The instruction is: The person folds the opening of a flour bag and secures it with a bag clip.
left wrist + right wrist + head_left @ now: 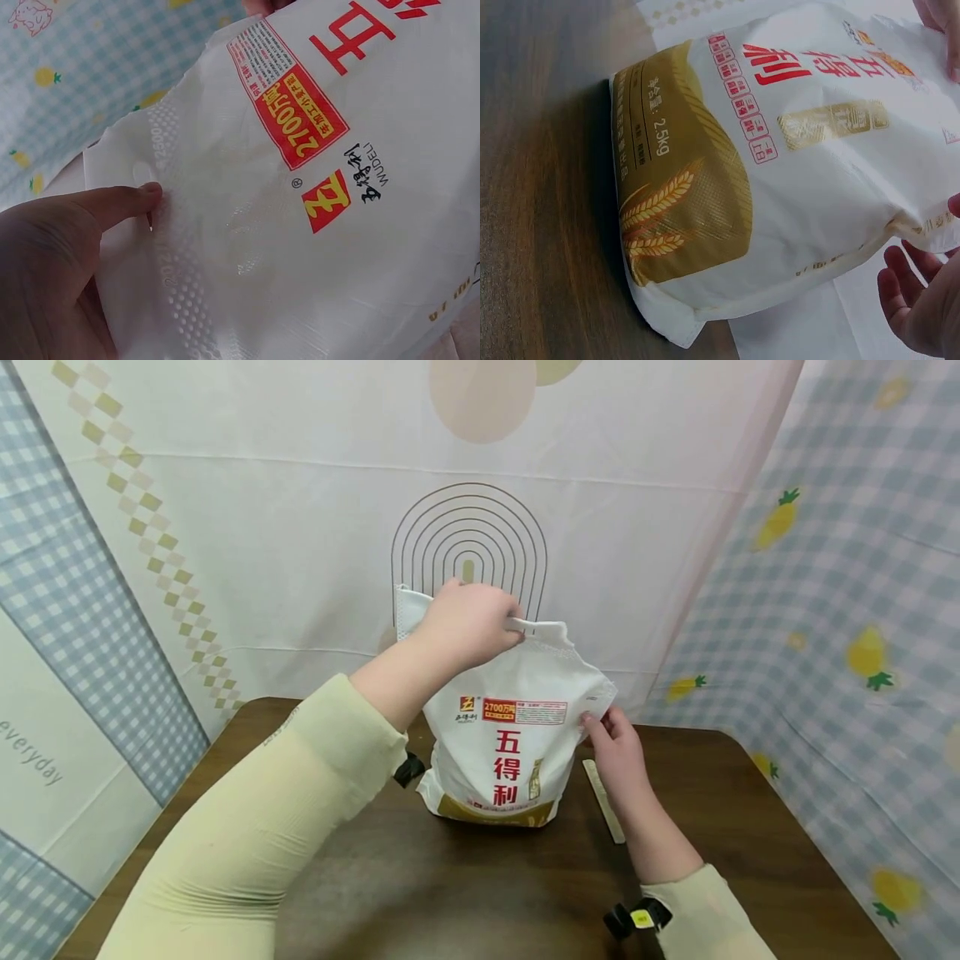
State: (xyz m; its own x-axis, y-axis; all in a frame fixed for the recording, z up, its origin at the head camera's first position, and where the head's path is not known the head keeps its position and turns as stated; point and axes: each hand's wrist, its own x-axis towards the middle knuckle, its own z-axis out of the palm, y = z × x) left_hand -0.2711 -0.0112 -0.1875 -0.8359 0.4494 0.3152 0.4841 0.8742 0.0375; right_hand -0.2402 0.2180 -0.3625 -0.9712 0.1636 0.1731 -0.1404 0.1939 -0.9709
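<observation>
Shows nearest the lens a pale yellow left sleeve [247,827], slanting up from 7 o'clock toward frame centre. Has a white printed bag [517,681] upright on the dark wooden table [450,893], just off frame centre toward 5 o'clock. Bears large red characters [507,768] down the bag front, a small red-and-yellow logo [467,703] toward 10 o'clock of the bag, and a gold band [465,810] at its 6 o'clock. Reads 2.5kg on that band in the right wrist view, near printed wheat ears [660,199].

Grips the bag's top edge around 11 o'clock with the left hand [472,622], with thumb on the front face and other fingers mostly hidden. Pinches the bag's side edge at 3 o'clock with the right hand [618,760], with thumb in front and remaining fingers loosely bent.

Includes a thin pale strip [604,802] on the table at the bag's 4 o'clock, beside the right hand. Also has a black device [637,917] with yellow label by the right sleeve [712,910], at frame 5 o'clock. Includes white cloth [300,552] with arch lines behind, toward 12 o'clock, plus blue checked cloth [825,635] with pineapples at 3 o'clock.
</observation>
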